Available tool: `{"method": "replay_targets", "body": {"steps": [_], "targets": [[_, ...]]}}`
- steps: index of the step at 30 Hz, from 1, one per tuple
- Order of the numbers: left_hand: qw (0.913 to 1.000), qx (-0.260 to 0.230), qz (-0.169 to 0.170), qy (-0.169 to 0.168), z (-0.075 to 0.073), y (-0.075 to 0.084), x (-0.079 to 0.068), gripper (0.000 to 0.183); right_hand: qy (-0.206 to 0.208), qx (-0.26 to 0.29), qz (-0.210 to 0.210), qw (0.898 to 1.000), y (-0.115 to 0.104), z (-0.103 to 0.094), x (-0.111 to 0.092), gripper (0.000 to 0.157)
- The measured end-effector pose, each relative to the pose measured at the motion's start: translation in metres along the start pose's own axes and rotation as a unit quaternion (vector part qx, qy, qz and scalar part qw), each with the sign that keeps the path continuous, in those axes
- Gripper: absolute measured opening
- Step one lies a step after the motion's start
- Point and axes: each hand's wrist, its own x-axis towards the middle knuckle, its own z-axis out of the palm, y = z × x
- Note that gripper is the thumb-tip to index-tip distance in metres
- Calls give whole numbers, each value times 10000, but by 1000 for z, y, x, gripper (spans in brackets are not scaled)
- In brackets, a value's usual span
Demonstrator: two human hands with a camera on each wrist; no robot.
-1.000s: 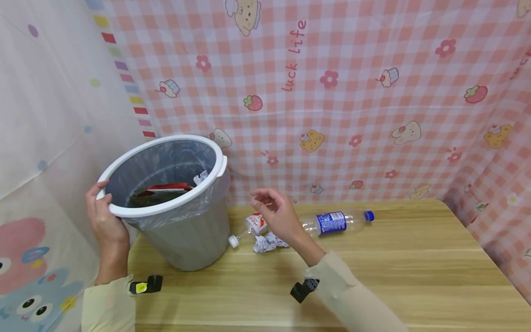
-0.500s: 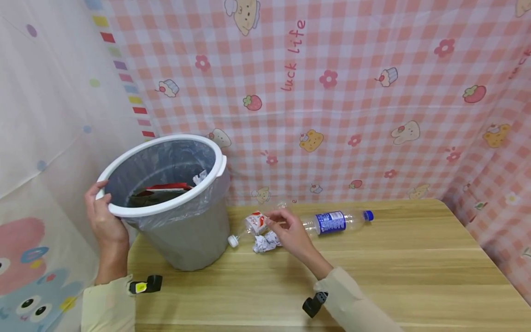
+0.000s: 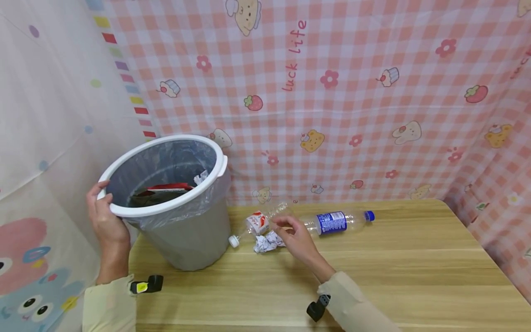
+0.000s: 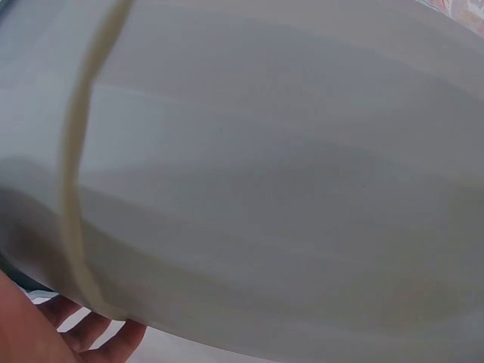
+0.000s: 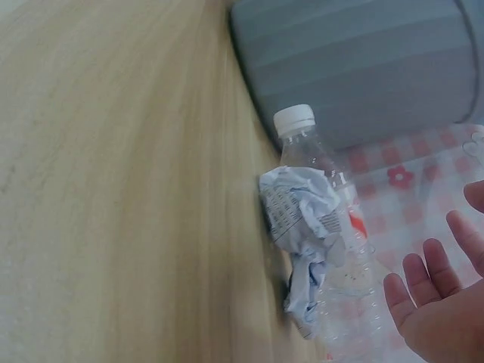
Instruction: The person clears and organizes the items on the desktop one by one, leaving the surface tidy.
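In the head view, my left hand (image 3: 109,226) grips the white rim of a grey trash can (image 3: 195,237), thumb and fingers curled over its edge. The left wrist view is mostly filled by the can's grey wall (image 4: 287,174). My right hand (image 3: 297,237) is above the table with loosely bent fingers and nothing in them. Just left of it lie a clear bottle (image 3: 258,223) with a white cap and a crumpled paper (image 3: 267,242). In the right wrist view the paper (image 5: 299,212) rests against that bottle (image 5: 355,302), with the fingers (image 5: 420,280) apart from both.
A second clear bottle (image 3: 332,222), blue-capped and blue-labelled, lies behind and right of my right hand. Inside the can's plastic liner (image 3: 170,157) are a red item (image 3: 168,186) and a white crumpled piece (image 3: 201,177). A checked curtain (image 3: 332,115) hangs behind the wooden table (image 3: 398,267).
My right hand has come down and to the right, from beside the can to over the paper and bottles. The left hand and the trash can have stayed in place.
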Motion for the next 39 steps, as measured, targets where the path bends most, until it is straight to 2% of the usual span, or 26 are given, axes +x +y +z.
{"method": "replay_targets", "body": {"steps": [8,12,19,26,32,39], "targets": [[10000,63,-51,-52,0,0,1,40,-44,-92,337,9994,12,0,-1,29],[9999,122,-58,-48,0,-1,2,40,-160,-331,403,9985,17,0,-2,32],[9999,116,-55,-54,1,0,2,39,-435,-450,418,9972,28,2,-3,41],[10000,54,-35,-44,1,0,1,39,-399,-809,343,9953,38,6,-3,42],[9998,163,-31,-72,0,0,1,39,-376,-813,179,9958,43,7,-4,42],[9996,276,-63,-70,-2,-1,1,40,-382,-830,364,9952,48,10,-5,41]]}}
